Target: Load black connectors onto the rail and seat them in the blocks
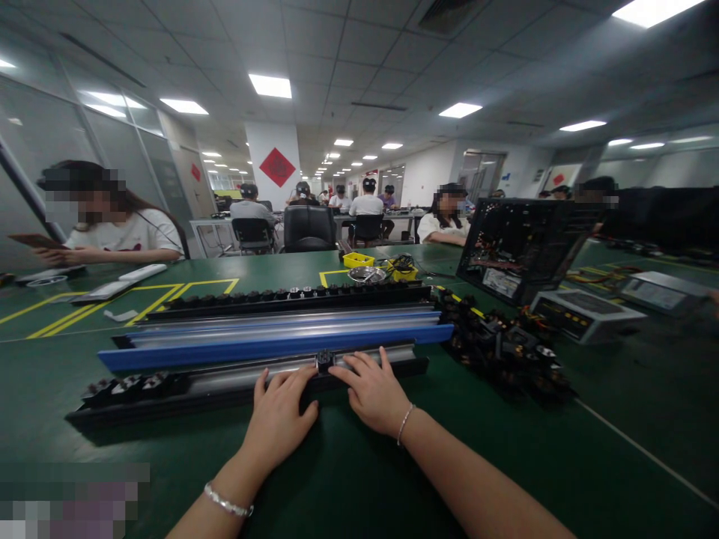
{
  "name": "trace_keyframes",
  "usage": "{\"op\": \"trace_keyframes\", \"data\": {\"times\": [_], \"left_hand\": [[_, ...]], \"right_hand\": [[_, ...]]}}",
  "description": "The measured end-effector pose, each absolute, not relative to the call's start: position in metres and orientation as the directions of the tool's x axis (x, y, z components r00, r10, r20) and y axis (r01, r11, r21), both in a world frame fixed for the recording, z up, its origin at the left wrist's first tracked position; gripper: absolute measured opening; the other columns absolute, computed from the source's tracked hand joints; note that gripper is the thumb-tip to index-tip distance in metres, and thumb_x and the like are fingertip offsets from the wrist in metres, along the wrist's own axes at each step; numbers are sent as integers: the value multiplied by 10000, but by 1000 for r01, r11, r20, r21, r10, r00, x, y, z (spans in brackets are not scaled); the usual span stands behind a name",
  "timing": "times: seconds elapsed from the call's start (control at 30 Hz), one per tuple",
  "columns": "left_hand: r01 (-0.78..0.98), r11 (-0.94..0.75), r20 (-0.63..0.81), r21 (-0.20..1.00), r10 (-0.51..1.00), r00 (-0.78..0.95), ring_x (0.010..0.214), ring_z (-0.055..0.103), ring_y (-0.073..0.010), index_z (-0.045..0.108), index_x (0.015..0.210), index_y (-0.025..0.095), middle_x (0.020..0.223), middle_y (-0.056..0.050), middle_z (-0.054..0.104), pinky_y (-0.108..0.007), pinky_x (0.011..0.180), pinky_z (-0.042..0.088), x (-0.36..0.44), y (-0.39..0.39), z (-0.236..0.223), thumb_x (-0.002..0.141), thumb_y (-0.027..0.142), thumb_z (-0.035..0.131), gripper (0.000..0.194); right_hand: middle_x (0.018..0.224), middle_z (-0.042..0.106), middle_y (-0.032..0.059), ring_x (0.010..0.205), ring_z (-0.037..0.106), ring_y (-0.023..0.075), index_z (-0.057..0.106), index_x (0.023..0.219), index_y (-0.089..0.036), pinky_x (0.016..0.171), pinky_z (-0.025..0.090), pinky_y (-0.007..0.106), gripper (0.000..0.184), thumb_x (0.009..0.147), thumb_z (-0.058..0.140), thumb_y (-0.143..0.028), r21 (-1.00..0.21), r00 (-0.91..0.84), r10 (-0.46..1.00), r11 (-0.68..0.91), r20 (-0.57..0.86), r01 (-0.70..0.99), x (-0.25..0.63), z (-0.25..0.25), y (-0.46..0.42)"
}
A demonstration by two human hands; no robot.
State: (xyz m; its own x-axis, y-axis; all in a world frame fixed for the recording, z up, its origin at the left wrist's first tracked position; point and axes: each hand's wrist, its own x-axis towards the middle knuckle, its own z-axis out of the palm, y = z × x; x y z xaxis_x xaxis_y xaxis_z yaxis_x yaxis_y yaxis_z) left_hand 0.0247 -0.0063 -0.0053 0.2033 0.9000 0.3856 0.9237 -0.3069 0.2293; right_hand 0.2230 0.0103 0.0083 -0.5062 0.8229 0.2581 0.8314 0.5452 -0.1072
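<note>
A small black block-shaped module sits in a long metal rail with black edges, the one nearest me. My left hand reaches it from the left, fingertips at its side, fingers stretched and thumb apart. From the right, the index finger of my right hand touches the module, while the other fingers lie spread over the rail. Neither hand wraps around the module; it is between them. Several similar black modules stand at the rail's left end.
Behind lie a blue-edged rail and a rail filled with black modules. To the right are a heap of black modules, an open computer case and a power supply. A yellow bin stands farther back. People sit around.
</note>
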Motion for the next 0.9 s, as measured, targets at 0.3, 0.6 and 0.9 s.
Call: {"op": "trace_keyframes", "data": {"times": [0.3, 0.6, 0.9], "left_hand": [[926, -305, 379, 222, 902, 206, 1082, 511, -236, 481, 1233, 302, 1188, -9, 613, -537, 1076, 49, 26, -6, -5, 736, 291, 523, 499], [926, -303, 373, 225, 905, 205, 1064, 514, -232, 474, 1239, 317, 1160, -3, 626, -543, 1073, 35, 26, -7, -5, 729, 285, 529, 513], [924, -309, 387, 225, 899, 207, 1067, 514, -224, 492, 1205, 321, 1151, 13, 630, -537, 1076, 14, 26, -7, -6, 749, 271, 507, 459]], "right_hand": [[1298, 489, 9, 1241, 333, 206, 404, 1287, -355, 1065, 3, 549, 483, 817, 426, -242, -154, -499, 819, 553, 285, 819, 222, 8, 10], [1283, 516, 9, 1210, 378, 187, 441, 1242, -316, 1071, 6, 545, 434, 816, 420, -239, -156, -494, 814, 555, 304, 817, 222, 9, 11], [1260, 533, 22, 1193, 401, 187, 461, 1223, -295, 1074, -23, 534, 420, 810, 426, -226, -199, -491, 808, 566, 325, 800, 224, 9, 12]]}}
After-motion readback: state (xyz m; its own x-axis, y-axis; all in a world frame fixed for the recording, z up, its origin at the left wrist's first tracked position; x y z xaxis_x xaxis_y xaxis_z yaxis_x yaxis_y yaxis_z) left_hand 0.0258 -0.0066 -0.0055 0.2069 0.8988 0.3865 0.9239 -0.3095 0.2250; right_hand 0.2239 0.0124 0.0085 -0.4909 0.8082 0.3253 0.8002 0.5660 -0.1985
